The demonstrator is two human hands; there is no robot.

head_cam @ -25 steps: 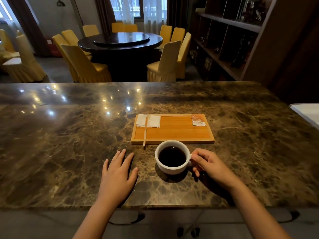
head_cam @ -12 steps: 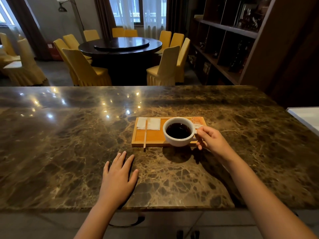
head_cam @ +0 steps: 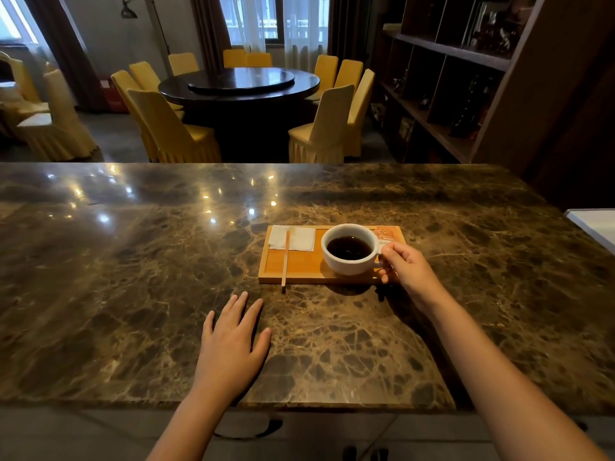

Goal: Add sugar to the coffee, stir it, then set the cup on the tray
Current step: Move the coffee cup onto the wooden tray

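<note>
A white cup (head_cam: 346, 265) full of black coffee is over the right half of the wooden tray (head_cam: 293, 266); whether it rests on the tray I cannot tell. My right hand (head_cam: 404, 266) pinches its handle. An orange sugar packet (head_cam: 387, 235) lies at the tray's far right corner, partly behind the cup. A white napkin (head_cam: 299, 238) sits at the tray's far left, with a wooden stir stick (head_cam: 285, 257) lying across it and over the tray's near edge. My left hand (head_cam: 233, 347) lies flat on the marble counter, fingers apart, holding nothing.
The dark marble counter (head_cam: 133, 277) stretches wide to both sides. A white surface edge (head_cam: 595, 226) shows at the far right. Beyond the counter stand a round dark table (head_cam: 239, 86), yellow-covered chairs (head_cam: 169, 128) and a dark shelf unit (head_cam: 449, 78).
My right hand lifted the cup off the counter in front of me and carried it away from me onto the tray's right half. My left hand stayed flat on the counter.
</note>
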